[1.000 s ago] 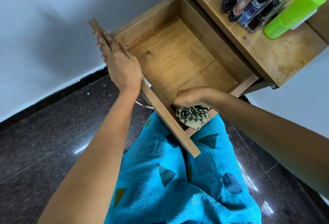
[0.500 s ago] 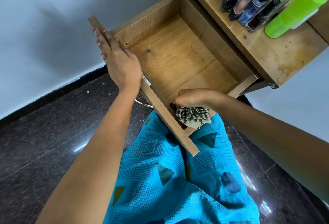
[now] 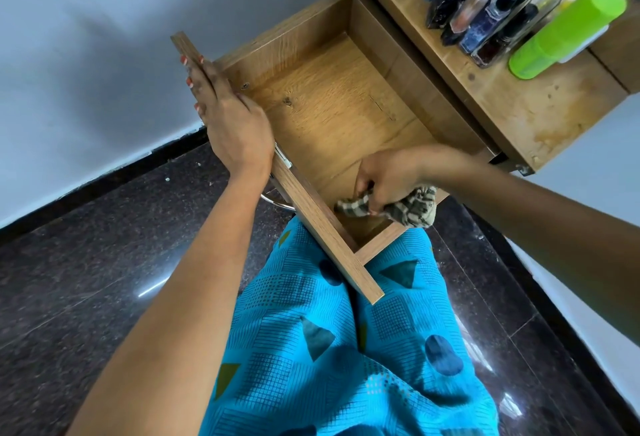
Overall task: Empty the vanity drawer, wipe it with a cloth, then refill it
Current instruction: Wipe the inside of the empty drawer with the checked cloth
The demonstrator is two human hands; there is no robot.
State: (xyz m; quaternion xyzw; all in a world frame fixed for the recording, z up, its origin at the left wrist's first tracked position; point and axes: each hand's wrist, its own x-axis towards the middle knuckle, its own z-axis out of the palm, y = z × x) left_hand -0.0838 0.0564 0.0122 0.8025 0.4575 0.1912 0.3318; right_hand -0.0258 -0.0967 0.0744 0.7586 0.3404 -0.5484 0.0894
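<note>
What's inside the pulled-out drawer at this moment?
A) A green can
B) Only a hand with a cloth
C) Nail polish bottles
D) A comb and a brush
B: the drawer shows bare wood, and only the right hand, its fingers gripping the cloth, is in it; the bottles stand on the vanity top.

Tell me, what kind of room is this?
Likely a home bedroom or dressing corner: a wooden vanity top crowded with cosmetic bottles, a cloth held in its pulled-out drawer, and a polished dark stone floor.
</note>
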